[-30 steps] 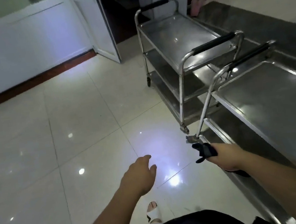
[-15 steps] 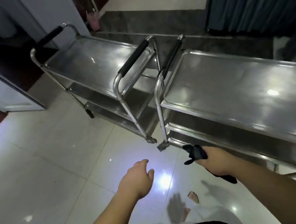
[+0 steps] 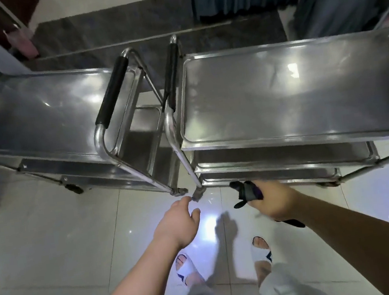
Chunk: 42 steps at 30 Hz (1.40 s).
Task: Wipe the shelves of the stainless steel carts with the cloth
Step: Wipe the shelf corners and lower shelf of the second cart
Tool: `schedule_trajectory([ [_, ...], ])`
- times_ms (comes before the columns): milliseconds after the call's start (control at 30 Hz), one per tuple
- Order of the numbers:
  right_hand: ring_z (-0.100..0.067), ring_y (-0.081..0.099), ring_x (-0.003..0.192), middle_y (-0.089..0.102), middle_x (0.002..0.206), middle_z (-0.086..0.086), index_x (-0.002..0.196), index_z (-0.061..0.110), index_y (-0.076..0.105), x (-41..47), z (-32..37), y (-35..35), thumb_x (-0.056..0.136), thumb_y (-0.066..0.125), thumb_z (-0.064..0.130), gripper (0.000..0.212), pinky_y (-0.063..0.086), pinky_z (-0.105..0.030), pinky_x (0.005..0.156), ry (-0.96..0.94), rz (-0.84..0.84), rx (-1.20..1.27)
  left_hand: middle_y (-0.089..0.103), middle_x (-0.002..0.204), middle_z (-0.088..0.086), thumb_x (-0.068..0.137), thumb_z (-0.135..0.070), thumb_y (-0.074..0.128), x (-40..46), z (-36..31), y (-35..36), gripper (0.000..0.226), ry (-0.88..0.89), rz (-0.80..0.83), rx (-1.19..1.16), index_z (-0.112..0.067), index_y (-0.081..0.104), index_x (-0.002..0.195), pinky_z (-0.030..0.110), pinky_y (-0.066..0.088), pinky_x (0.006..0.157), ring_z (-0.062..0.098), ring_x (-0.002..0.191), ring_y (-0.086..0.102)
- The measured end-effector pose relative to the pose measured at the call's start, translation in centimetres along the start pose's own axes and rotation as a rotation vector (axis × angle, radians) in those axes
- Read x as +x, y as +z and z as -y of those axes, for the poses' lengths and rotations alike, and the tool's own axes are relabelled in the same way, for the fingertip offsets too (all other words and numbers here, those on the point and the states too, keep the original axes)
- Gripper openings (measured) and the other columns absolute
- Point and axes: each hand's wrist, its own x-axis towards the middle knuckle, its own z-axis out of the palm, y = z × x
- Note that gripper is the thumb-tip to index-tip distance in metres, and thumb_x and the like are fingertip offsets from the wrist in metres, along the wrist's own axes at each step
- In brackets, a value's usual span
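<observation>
I see two steel carts side by side, the right cart (image 3: 292, 90) and the left cart (image 3: 35, 113), handles nearly touching. My right hand (image 3: 276, 201) grips the dark cloth (image 3: 246, 191) beside the right cart's bottom shelf. My left hand (image 3: 179, 220) hangs relaxed, holding nothing.

I see two carts side by side on the floor (image 3: 52, 240), handles facing each other in the middle: left cart (image 3: 35, 113), right cart (image 3: 292, 90). My left hand (image 3: 178, 221) hangs before the gap between them. My right hand (image 3: 277, 200), holding the cloth (image 3: 246, 191), is just before the right cart's lower shelf (image 3: 284, 157).
</observation>
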Motion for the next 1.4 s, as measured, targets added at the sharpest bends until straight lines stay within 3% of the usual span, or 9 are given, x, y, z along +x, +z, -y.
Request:
schedule_trajectory([
  [167,-0.007,0.064,0.096,0.070,0.102,0.026,0.119,0.047,0.060,2.4,0.6,3.4,0.105,0.040,0.049,0.025,0.046,-0.016,0.081,0.100,-0.056,0.033,0.046,0.158,0.001,0.107,-0.040,0.044,6.0,3.9,-0.4,0.053,0.117,0.034,-0.007,-0.023,0.038,0.157,0.031,0.038,0.109,0.022,0.142,0.046],
  [300,0.002,0.062,0.086,0.058,0.072,0.047,0.105,0.051,0.053,6.1,0.8,6.8,0.106,0.039,0.048,0.014,0.044,-0.008,0.071,0.165,-0.096,0.110,0.052,0.153,0.000,0.105,-0.037,0.048,10.5,6.6,0.2,0.049,0.153,0.027,-0.034,-0.021,0.045,0.152,0.035,0.043,0.108,0.023,0.135,0.052],
  [467,-0.018,0.073,0.076,0.073,0.085,0.012,0.119,0.042,0.059,12.8,-2.0,11.6,0.096,0.042,0.056,0.032,0.056,-0.028,0.069,0.182,-0.129,0.145,0.062,0.141,0.002,0.104,-0.036,0.054,16.2,9.6,3.3,0.045,0.106,-0.066,-0.146,-0.017,0.050,0.144,0.035,0.048,0.102,0.024,0.127,0.060],
  [733,-0.010,0.062,0.057,0.063,0.059,0.005,0.080,0.026,0.058,25.4,-8.8,15.8,0.098,0.054,0.048,0.029,0.041,-0.017,0.050,0.120,-0.328,0.166,0.053,0.153,-0.001,0.103,-0.037,0.058,27.8,12.7,11.2,0.059,0.141,-0.289,-0.313,-0.019,0.041,0.156,0.026,0.040,0.100,0.015,0.130,0.056],
  [900,0.002,0.059,0.070,0.065,0.077,0.017,0.100,0.030,0.061,32.8,-10.4,15.9,0.094,0.060,0.045,0.016,0.042,-0.017,0.061,-0.037,-0.557,0.260,0.053,0.152,-0.011,0.101,-0.045,0.059,34.2,14.2,14.6,0.060,0.298,-0.440,-0.400,-0.029,0.040,0.155,0.038,0.046,0.112,0.007,0.136,0.052],
  [1133,-0.012,0.054,0.062,0.055,0.070,0.008,0.078,0.027,0.047,39.8,-11.6,16.9,0.093,0.063,0.038,0.024,0.035,-0.030,0.050,-0.269,-0.648,-0.157,0.066,0.118,-0.035,0.102,-0.038,0.060,39.2,14.0,17.4,0.035,0.510,-0.669,-0.560,-0.043,0.053,0.136,0.005,0.046,0.082,-0.010,0.104,0.065],
  [1233,-0.017,0.062,0.107,0.065,0.114,0.014,0.119,0.043,0.048,41.2,-13.1,19.6,0.087,0.067,0.030,0.039,0.053,-0.033,0.080,-0.455,-0.552,-0.369,0.066,0.109,-0.039,0.104,-0.024,0.061,40.4,13.8,18.1,0.030,0.624,-0.795,-0.578,-0.041,0.058,0.129,0.000,0.042,0.079,-0.015,0.100,0.064],
  [1300,-0.013,0.039,0.142,0.045,0.154,0.016,0.151,0.042,0.033,41.9,-14.8,21.8,0.088,0.065,0.038,0.070,0.036,-0.037,0.117,-0.507,-0.447,-0.535,0.068,0.105,-0.035,0.105,-0.023,0.060,41.1,13.9,18.7,0.025,0.687,-0.871,-0.580,-0.038,0.060,0.125,0.001,0.042,0.077,-0.012,0.097,0.066],
  [1400,-0.008,0.006,0.156,0.010,0.169,0.020,0.162,0.039,0.012,42.6,-16.4,23.5,0.091,0.047,0.064,0.083,0.005,-0.034,0.126,-0.527,-0.417,-0.727,0.070,0.103,-0.026,0.104,-0.023,0.059,42.1,14.0,19.4,0.023,0.749,-0.930,-0.613,-0.024,0.065,0.126,0.004,0.043,0.080,-0.004,0.097,0.067],
])
